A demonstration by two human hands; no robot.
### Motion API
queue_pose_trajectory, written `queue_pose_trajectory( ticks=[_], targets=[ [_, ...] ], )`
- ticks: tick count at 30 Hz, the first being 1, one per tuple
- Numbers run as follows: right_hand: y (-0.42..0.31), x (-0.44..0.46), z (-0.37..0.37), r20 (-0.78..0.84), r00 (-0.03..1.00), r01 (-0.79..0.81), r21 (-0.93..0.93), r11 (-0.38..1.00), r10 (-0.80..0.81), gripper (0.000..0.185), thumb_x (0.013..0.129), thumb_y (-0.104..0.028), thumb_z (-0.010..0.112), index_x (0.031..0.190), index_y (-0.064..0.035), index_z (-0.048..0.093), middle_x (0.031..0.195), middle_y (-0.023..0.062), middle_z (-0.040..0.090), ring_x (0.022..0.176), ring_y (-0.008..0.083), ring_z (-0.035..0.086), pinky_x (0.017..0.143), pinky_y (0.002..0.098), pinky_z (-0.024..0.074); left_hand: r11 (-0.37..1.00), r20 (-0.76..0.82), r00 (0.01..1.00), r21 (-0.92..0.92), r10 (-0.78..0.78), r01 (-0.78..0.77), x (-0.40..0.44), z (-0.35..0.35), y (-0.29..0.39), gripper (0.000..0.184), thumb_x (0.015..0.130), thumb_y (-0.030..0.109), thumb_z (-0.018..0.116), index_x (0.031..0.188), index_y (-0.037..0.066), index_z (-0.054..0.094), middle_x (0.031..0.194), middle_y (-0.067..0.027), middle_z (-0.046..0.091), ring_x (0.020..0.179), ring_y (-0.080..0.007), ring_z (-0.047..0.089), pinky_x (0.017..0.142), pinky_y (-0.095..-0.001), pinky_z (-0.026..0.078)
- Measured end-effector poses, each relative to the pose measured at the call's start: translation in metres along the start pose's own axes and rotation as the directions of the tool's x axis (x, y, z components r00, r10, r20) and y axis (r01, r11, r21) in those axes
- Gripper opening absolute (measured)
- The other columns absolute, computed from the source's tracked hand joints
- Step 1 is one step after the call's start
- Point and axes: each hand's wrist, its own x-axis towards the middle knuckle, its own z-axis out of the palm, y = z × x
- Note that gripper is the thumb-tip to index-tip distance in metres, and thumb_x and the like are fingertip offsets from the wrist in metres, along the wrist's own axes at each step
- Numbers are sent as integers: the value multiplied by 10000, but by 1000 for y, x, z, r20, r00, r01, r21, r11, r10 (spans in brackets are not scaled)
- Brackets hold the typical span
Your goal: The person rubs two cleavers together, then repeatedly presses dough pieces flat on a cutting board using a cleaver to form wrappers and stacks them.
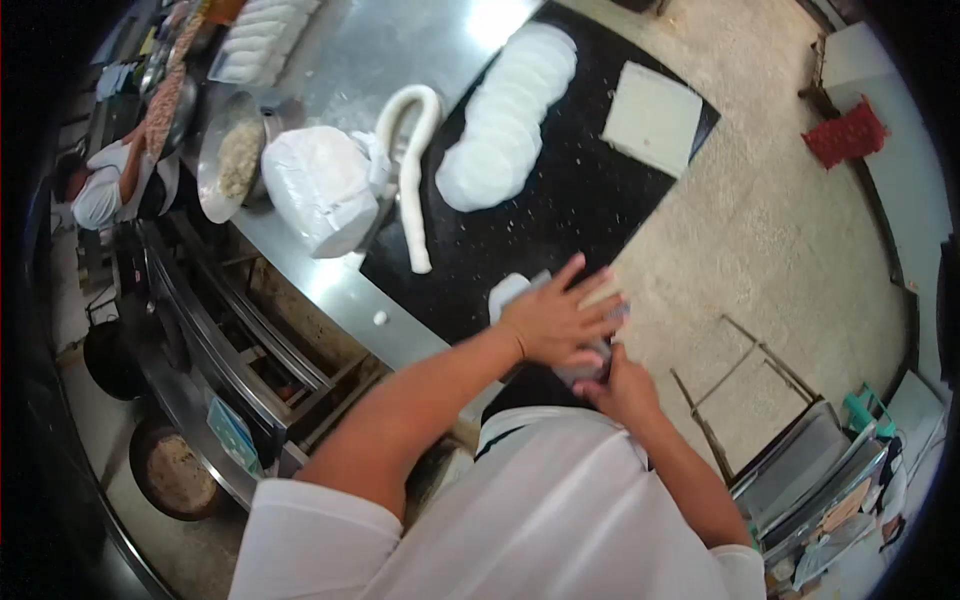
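My left hand lies palm down with its fingers spread, pressing on a broad grey blade that looks like a cleaver. My right hand is closed around its handle end, close to my body. Motion blurs the blade, and my left hand covers much of it. A pale round piece of dough shows at the blade's left side, on the black board. Farther up the board, thin white dough rounds overlap in rows. A long dough rope bends into a hook left of them.
A white plastic bag and a metal bowl of pale filling stand on the steel counter. A whitish square slab lies at the board's far right corner. Another person works at far left. A folding chair stands right.
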Motion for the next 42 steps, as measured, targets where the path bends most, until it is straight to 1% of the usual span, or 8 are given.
queue_pose_trajectory(
  ticks=[7,12,16,24,29,35,38,42],
  targets=[
    [-53,67,-78,35,994,106,-228,968,-100,694,759,-426,844,1184,17,520,967,258,716,961,464,690,816,521,553,963,-166,970,175,-178,206,29,-48,-74,727,896,637,578,1474,198,532,1568,-129,432,1491,-369,318,1228,-586,133],
    [-6,30,-26,150,978,143,46,989,-148,684,792,-330,823,1293,24,519,982,268,718,937,445,706,831,499,555,977,5,979,66,-205,204,-6,-25,-14,711,906,649,556,1478,228,530,1602,-127,391,1521,-365,275,1224,-623,125],
    [3,13,-23,106,992,-70,43,997,66,656,791,-434,821,1161,23,531,963,276,708,943,457,699,808,535,545,995,-29,994,2,-103,103,24,-10,-11,707,901,662,556,1459,226,552,1573,-95,442,1510,-368,296,1218,-631,127],
    [-44,57,-78,-99,990,85,-147,985,-101,600,811,-425,802,1148,1,550,966,265,713,928,437,703,802,525,543,972,-167,978,175,-126,155,47,-42,-70,727,903,656,565,1489,227,514,1617,-105,369,1534,-339,244,1235,-592,71],
    [-12,30,-3,135,977,157,67,985,-164,596,818,-405,794,1180,2,553,992,258,720,939,437,704,819,520,547,994,101,990,41,-101,97,-24,-24,-20,771,874,678,574,1500,234,500,1641,-94,337,1556,-321,204,1224,-640,73],
    [-50,64,-66,-129,991,11,-186,982,-36,661,754,-411,850,1196,-33,537,898,225,732,891,420,715,764,499,550,982,-128,991,173,-48,70,28,-48,-71,759,847,686,583,1454,231,546,1582,-97,422,1519,-345,280,1227,-636,75],
    [-58,56,-69,-263,963,4,-186,983,-54,597,792,-395,821,1184,-52,528,928,260,718,892,447,709,757,530,549,970,-344,938,239,43,44,44,-43,-84,744,846,665,600,1449,233,549,1546,-111,450,1479,-344,338,1215,-609,164],
    [-33,4,-1,-353,934,-54,3,999,51,558,877,-317,749,1219,22,467,909,292,699,857,495,683,738,540,530,946,-434,858,34,-275,321,32,-75,-58,653,855,677,635,1266,171,665,1267,-123,663,1188,-335,616,1024,-464,455]
  ],
)
